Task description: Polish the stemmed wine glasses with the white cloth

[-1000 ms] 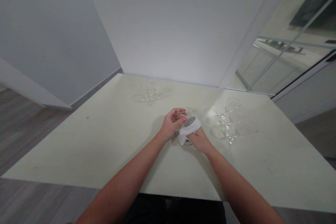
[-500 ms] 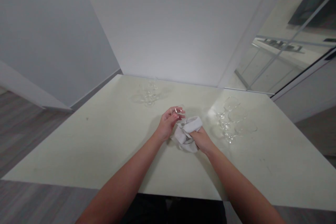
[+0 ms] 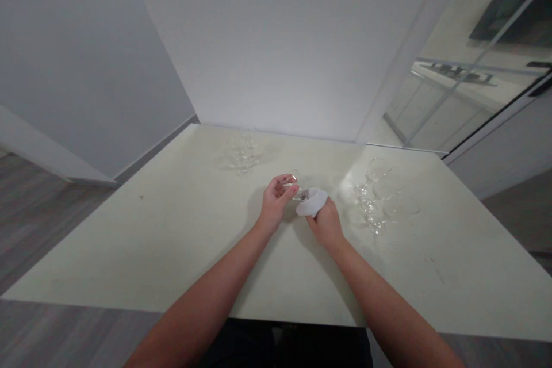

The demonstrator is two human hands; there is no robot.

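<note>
My left hand [image 3: 275, 194] is closed around the bowl of a clear stemmed glass [image 3: 294, 179], held above the middle of the table. In my right hand [image 3: 326, 220] is a bunched white cloth [image 3: 312, 202], its fingers wrapped round it. The cloth presses against the glass's lower part, so the stem and foot are mostly hidden. My right fingertips are partly covered by the cloth.
Several clear stemmed glasses [image 3: 374, 207] stand on the right of the white table [image 3: 181, 230]. A smaller group of clear glasses [image 3: 244, 155] is at the back left. A white wall [image 3: 280, 57] rises behind the table, with a glass-paned door [image 3: 457, 92] at right.
The cloth, spread loosely below the glass before, is now gathered into a smaller bundle higher up by my right hand. My left hand stays around the glass. Both groups of glasses remain in place.
</note>
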